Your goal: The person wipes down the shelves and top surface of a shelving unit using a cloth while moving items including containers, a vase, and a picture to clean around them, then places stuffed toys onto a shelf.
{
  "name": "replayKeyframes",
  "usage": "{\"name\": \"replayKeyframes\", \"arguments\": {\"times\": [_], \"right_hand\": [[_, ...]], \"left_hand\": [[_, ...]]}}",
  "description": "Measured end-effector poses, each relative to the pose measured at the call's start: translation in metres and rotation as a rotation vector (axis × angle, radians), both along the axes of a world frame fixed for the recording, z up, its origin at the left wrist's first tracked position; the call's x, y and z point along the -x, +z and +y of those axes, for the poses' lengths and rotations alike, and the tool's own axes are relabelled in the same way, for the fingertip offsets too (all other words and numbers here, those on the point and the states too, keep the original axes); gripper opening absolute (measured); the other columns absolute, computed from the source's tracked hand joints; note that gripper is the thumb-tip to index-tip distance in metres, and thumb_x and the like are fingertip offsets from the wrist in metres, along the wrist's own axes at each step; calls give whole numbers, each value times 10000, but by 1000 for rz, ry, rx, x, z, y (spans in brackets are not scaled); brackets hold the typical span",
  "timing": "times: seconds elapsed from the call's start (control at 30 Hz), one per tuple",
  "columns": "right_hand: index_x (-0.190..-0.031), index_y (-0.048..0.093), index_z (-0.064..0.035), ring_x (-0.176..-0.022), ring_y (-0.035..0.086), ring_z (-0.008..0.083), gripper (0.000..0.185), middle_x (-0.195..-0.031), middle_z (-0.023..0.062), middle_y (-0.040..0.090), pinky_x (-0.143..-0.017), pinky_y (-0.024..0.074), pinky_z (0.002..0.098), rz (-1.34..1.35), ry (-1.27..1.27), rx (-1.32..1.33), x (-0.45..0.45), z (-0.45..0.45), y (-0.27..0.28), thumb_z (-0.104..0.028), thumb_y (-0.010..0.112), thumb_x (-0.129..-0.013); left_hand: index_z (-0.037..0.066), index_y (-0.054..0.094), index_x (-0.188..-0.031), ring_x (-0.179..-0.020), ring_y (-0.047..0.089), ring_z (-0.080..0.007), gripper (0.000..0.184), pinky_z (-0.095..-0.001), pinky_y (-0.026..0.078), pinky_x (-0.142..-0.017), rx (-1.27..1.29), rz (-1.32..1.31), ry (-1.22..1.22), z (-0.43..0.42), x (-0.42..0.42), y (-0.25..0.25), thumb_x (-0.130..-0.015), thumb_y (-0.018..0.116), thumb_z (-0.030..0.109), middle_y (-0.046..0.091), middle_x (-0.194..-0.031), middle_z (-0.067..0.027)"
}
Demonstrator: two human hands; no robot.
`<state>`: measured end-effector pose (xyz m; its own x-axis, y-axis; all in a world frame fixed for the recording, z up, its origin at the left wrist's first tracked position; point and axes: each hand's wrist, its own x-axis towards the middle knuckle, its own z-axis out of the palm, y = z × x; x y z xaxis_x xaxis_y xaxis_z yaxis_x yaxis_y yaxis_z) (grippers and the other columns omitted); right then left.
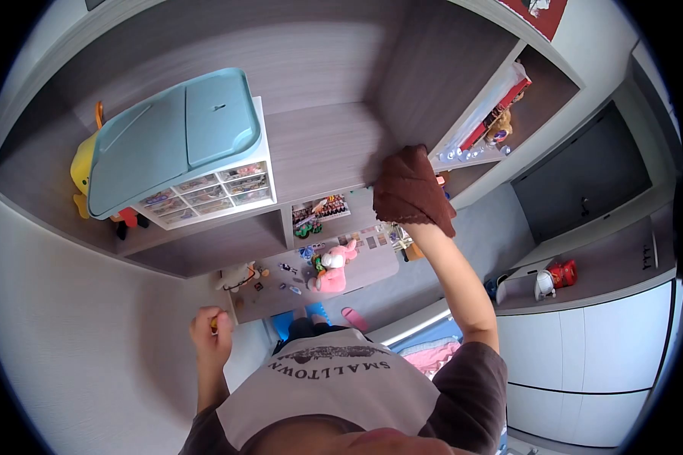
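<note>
A brown cloth covers my right hand, whose fingers are hidden beneath it. The cloth lies against the front edge of the wooden shelf, near its right upright panel. Low on the left, beside the white wall, my left hand is closed around a small yellow object, mostly hidden by the fingers. On the shelf's left part stands a white drawer unit with clear drawers, and a blue-green lid rests on top of it.
Below the shelf, a desk carries a pink plush toy and small items. A yellow plush sits left of the drawer unit. Side shelves at the right hold a teddy bear. A pink slipper lies on the floor.
</note>
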<state>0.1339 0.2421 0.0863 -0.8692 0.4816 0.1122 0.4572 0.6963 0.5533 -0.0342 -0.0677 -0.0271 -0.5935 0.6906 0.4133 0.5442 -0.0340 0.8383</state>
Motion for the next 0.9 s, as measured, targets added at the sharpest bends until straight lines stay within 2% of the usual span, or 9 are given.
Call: {"name": "replayKeyframes", "arguments": {"times": [0.07,0.13,0.2,0.27,0.37,0.5,0.57,0.6,0.9], "right_hand": [[-540,560,-64,-810,473,186,65,-724,18,539,-715,359,301,92,-42,206,-2,-12,8,-115,565,-581],[-479,553,-147,-756,472,183,78,-603,10,483,-735,362,318,566,237,146,-16,-27,11,-129,568,-553],[-568,561,-160,-741,472,194,49,-609,26,470,-756,368,324,897,333,297,-28,-35,12,-120,581,-549],[-808,584,-104,-764,473,221,243,-742,64,500,-778,377,321,1083,228,671,-37,-39,11,-89,606,-567],[-1061,480,-37,-852,493,200,429,-927,79,526,-768,383,271,1344,-69,1164,-87,-17,-115,-45,600,-649],[-982,477,-9,-782,498,115,209,-875,46,528,-706,385,174,834,-341,892,-97,-11,-122,-40,497,-776],[-994,474,-5,-786,494,122,205,-887,47,525,-714,381,174,867,-211,873,-93,-26,-103,-64,485,-799],[-995,473,-5,-787,494,126,209,-887,50,524,-714,381,179,872,-201,875,-91,-29,-100,-67,486,-796],[-1002,465,3,-800,489,163,249,-888,76,516,-718,378,215,1017,-199,1003,-101,-51,-105,-95,496,-775]], "left_hand": [[20,443,-768,-423,470,-89,63,-209,347,-389,-8,-4,-5,0,0,0,-811,483,44,486,-510,-38],[20,444,-771,-418,469,-90,62,-207,343,-384,-5,-7,-20,0,-1,2,-812,482,48,486,-509,-40],[16,439,-774,-447,478,-89,59,-203,348,-401,38,-3,-51,1,1,1,-820,466,40,490,-526,-48],[13,431,-800,-478,485,-88,44,-199,355,-421,52,-27,-86,4,2,2,-836,441,37,501,-566,-57],[12,409,-911,-527,486,-88,64,-194,372,-453,-11,-281,-187,29,-6,1,-877,377,55,514,-669,-68],[41,388,-1093,-509,442,-71,216,-184,361,-430,41,-798,-497,89,-24,3,-919,302,136,443,-678,-36],[31,424,-1104,-501,380,-53,247,-176,328,-433,121,-771,-778,118,-32,-8,-918,308,144,442,-727,-19],[21,461,-1031,-522,371,-62,269,-182,326,-437,149,-737,-749,135,-47,17,-918,318,219,345,-674,11],[2,500,-1058,-729,487,-69,298,-222,408,-625,70,-982,-836,198,-94,44,-838,512,203,540,-858,-13]]}}
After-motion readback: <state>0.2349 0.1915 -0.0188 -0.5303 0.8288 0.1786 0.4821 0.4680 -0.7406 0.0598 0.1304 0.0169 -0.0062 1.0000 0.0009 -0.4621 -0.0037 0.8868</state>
